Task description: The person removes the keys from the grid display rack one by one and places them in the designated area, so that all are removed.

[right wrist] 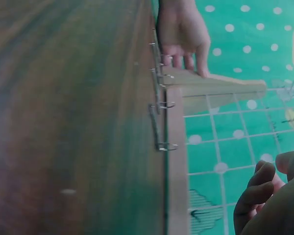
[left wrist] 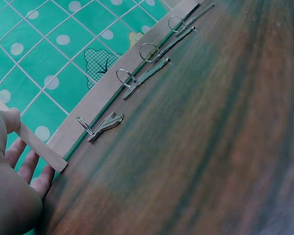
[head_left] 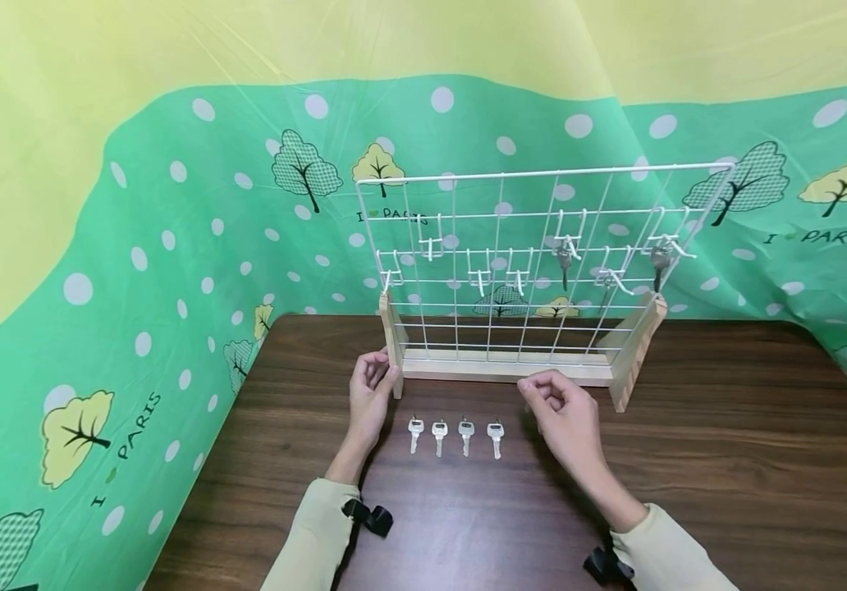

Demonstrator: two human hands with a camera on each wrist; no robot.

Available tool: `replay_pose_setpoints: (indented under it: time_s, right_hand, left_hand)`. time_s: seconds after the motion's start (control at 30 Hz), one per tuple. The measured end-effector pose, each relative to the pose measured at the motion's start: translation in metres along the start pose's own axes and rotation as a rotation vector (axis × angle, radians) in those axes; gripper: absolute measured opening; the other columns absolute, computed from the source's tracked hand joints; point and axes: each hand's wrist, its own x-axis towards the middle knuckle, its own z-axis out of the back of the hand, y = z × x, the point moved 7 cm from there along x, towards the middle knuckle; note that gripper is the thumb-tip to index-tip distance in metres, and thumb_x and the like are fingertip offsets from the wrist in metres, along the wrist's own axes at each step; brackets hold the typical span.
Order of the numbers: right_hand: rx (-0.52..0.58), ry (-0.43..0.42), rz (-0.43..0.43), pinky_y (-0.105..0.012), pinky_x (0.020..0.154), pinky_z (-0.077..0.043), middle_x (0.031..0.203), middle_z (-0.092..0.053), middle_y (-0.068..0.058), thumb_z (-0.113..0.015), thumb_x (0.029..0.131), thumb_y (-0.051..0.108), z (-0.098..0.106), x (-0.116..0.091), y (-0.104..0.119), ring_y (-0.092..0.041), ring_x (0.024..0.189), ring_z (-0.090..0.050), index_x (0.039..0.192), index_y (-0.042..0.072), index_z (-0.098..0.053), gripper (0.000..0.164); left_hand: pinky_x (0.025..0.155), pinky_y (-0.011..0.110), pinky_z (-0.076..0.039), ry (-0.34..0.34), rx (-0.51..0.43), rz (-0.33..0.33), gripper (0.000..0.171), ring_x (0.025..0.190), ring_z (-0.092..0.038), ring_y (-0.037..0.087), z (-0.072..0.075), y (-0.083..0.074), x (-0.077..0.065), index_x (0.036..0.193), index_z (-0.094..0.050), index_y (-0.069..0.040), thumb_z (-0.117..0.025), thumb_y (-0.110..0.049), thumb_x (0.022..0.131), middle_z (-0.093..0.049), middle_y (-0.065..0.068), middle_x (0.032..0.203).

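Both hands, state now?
Left hand: closed, holding the rack's left wooden upright.
Right hand: curled closed, nothing visibly held.

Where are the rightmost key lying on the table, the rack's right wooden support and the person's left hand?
Rightmost key [head_left: 496,432]: head view, on its wide grip end.
Right wooden support [head_left: 636,353]: head view, midway up its front edge.
Left hand [head_left: 370,396]: head view, on the middle of the hand.
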Motion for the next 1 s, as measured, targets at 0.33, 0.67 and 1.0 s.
replay_pose_setpoints:
  time_s: [0.33, 0.67, 1.0]
  right_hand:
    - [0.117, -0.068, 0.081, -0.019, 0.042, -0.038, 0.070, -0.064, 0.006, -0.077, 0.104, 0.006, 0.019, 0.005, 0.040, -0.009, 0.045, -0.052, 0.103, 0.001, -0.078, 0.005]
    - [0.258, -0.140, 0.109, -0.018, 0.044, -0.044, 0.081, -0.069, 0.004, -0.074, 0.104, -0.002, 0.032, 0.014, 0.062, -0.011, 0.043, -0.052, 0.105, -0.009, -0.076, 0.007]
    - [0.275, -0.199, 0.219, -0.017, 0.044, -0.042, 0.081, -0.069, 0.002, -0.076, 0.101, -0.005, 0.042, 0.021, 0.090, -0.009, 0.043, -0.054, 0.107, -0.009, -0.077, 0.008]
  left_hand:
    - [0.125, 0.044, -0.045, -0.002, 0.003, -0.004, 0.026, 0.133, -0.064, 0.024, -0.001, 0.000, 0.000, 0.122, -0.051, 0.019, -0.067, 0.012, 0.102, -0.064, 0.032, 0.148]
    - [0.126, 0.047, -0.043, 0.006, 0.006, -0.007, 0.026, 0.136, -0.063, 0.030, -0.001, -0.001, -0.001, 0.122, -0.051, 0.018, -0.067, 0.012, 0.102, -0.063, 0.032, 0.148]
    - [0.126, 0.046, -0.043, 0.008, 0.001, -0.009, 0.027, 0.128, -0.064, 0.015, -0.001, -0.002, 0.000, 0.122, -0.051, 0.018, -0.068, 0.012, 0.102, -0.063, 0.032, 0.148]
